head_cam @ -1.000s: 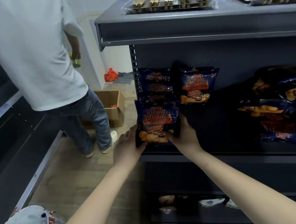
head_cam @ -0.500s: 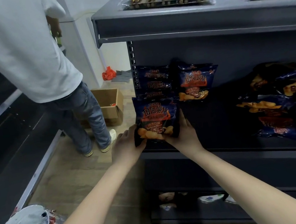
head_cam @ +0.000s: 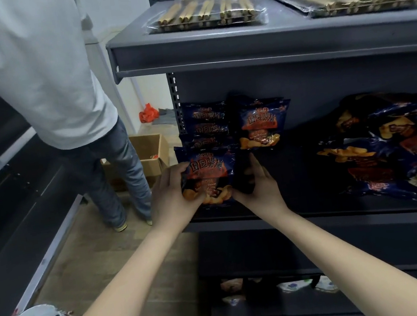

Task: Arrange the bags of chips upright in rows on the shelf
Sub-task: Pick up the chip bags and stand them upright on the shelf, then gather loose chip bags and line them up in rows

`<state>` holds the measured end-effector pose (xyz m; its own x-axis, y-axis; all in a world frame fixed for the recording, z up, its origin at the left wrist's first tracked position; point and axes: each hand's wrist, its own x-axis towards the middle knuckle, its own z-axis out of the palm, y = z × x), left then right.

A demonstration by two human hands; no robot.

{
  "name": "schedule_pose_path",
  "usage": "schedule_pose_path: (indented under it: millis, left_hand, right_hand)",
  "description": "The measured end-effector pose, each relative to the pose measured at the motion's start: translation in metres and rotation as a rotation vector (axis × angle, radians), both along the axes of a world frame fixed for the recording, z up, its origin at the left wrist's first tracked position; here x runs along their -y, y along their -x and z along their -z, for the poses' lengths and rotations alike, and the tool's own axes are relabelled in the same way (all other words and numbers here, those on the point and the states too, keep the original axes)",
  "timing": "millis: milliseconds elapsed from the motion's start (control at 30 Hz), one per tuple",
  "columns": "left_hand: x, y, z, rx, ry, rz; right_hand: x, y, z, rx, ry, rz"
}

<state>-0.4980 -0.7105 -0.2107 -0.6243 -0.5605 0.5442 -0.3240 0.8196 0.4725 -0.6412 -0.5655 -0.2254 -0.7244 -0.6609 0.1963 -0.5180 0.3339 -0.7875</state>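
Our left hand (head_cam: 172,194) curls round the chip bag (head_cam: 208,175) at its 9 o'clock edge, holding it upright at the shelf's (head_cam: 332,216) 9 o'clock end. Our right hand (head_cam: 259,186) flanks the 3 o'clock edge, fingers straight; shadow hides whether it grips.

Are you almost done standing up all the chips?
Not yet. Done: a few chip bags stand upright in two rows at the left end of the shelf. In hand: the left hand grips another bag at the front, the right hand steadying its side. Left: a heap of bags lies flat on the right.
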Motion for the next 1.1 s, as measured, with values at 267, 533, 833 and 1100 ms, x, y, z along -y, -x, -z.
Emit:
schedule_pose_path:
  millis: [267, 533, 833, 1100]
  left_hand:
    - [-0.036, 0.049, -0.023, -0.099, 0.019, 0.158]
    - [-0.089, 0.116, -0.020, -0.098, -0.020, 0.308]
    - [-0.135, 0.189, -0.024, -0.044, 0.044, 0.460]
    - [-0.163, 0.240, -0.019, 0.128, 0.067, 0.586]
  right_hand:
    - [-0.035, 0.026, -0.019, -0.033, 0.148, 0.076]
    - [-0.095, 0.061, -0.038, -0.009, 0.248, 0.172]
    - [-0.158, 0.095, -0.056, -0.104, 0.285, 0.274]
    - [-0.199, 0.111, -0.052, -0.159, 0.246, 0.401]
